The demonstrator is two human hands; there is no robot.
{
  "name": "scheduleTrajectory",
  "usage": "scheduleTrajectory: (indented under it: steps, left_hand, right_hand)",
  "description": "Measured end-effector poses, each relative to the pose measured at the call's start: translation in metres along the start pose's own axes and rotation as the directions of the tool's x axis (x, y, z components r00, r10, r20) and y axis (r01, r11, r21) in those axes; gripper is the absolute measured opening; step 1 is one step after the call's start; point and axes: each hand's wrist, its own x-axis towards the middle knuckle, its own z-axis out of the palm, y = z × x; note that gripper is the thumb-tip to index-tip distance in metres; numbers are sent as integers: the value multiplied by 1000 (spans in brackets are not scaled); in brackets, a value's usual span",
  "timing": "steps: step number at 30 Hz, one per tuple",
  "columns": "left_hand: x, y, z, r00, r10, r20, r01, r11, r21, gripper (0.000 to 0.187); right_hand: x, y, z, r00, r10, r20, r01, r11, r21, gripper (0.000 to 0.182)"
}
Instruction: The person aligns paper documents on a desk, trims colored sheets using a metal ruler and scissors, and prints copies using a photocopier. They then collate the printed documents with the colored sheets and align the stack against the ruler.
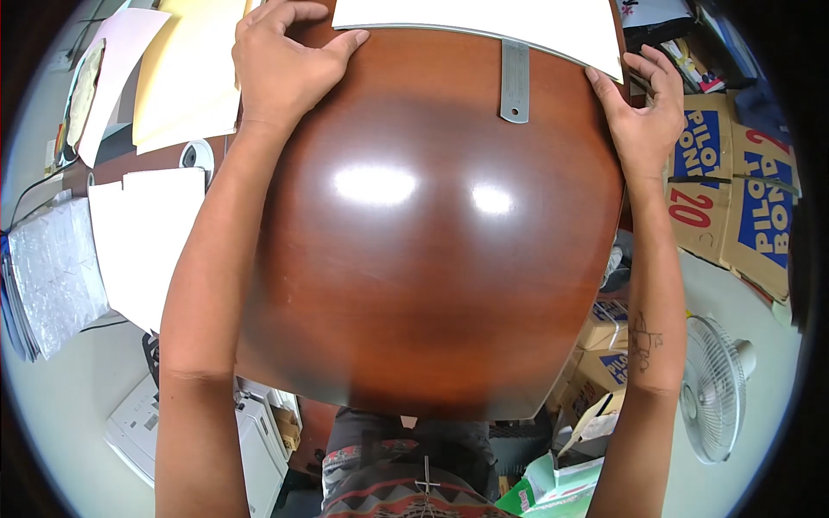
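Observation:
A white sheet with a thin grey lower edge lies at the top of the brown desk. My left hand is at its lower left corner, thumb stretched along the edge and fingers apart. At the lower right corner, my right hand has its thumb tip at the sheet's edge, with the other fingers spread beyond the desk's side. Between the hands a metal ruler points toward me, its holed end showing and its far end hidden by the sheet.
The glossy brown desk reflects two lights. Yellow folders and white papers lie left. Cardboard boxes stand right, above a white fan. A white machine sits low at left.

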Motion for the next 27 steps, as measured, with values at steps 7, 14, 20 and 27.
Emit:
scheduleTrajectory:
  steps: [7, 14, 20, 27]
  left_hand:
    - [6, -12, -2, 947, 321, -26, -319, 947, 44, 49]
    - [-22, 17, -1, 786, 558, 268, -590, 805, 54, 86]
    - [-19, 14, 1, 750, 567, 340, -627, 774, 90, 84]
    - [-15, 17, -7, 722, 479, 500, -598, 795, 103, 95]
  right_hand:
    - [7, 10, 0, 980, -150, -128, 154, 988, 21, 42]
    - [16, -117, -38, 799, 494, 343, -549, 832, 80, 42]
    - [29, -147, -14, 616, 583, 530, -586, 788, -187, 47]
    - [23, -154, -10, 678, 576, 456, -556, 808, -195, 33]
